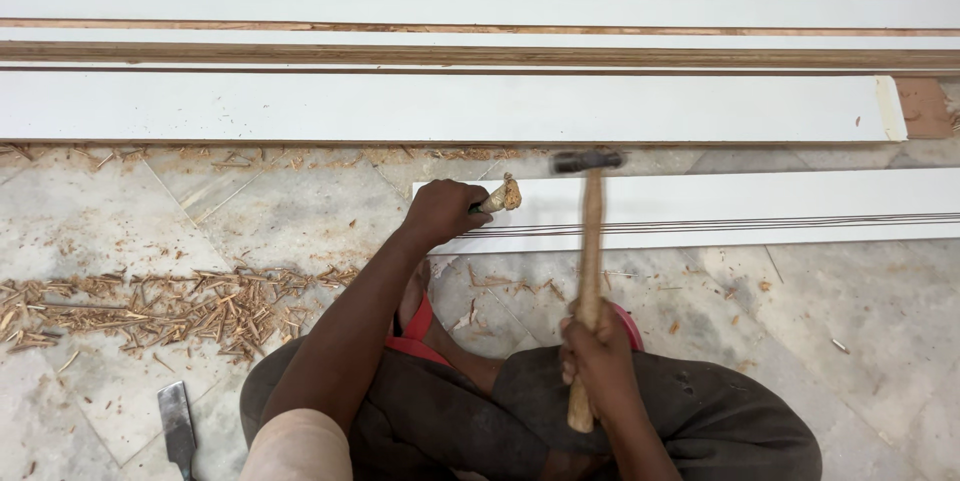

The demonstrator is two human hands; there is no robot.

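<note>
My left hand (440, 211) is clenched round a chisel (500, 197), its frayed, splintered wooden butt sticking up and tilted toward the hammer so the blow lands square on it. The blade end is hidden under my fist, so I cannot tell just where it bites, but it sits at the near-left corner of the white grooved board (700, 209) lying flat on the floor. My right hand (598, 356) grips the hammer (590, 241) low on its pale, worn wooden handle for a longer swing; the dark metal head hangs blurred just right of the chisel butt, over the board.

Beyond the board lie longer white planks (440, 106) with raw brown edges, stacked in parallel. Left of the board, thin wood shavings (150, 306) are scattered over the grey marbled floor tiles (300, 211). A second flat steel chisel (178, 426) lies apart, near my left elbow, well left of the board.
</note>
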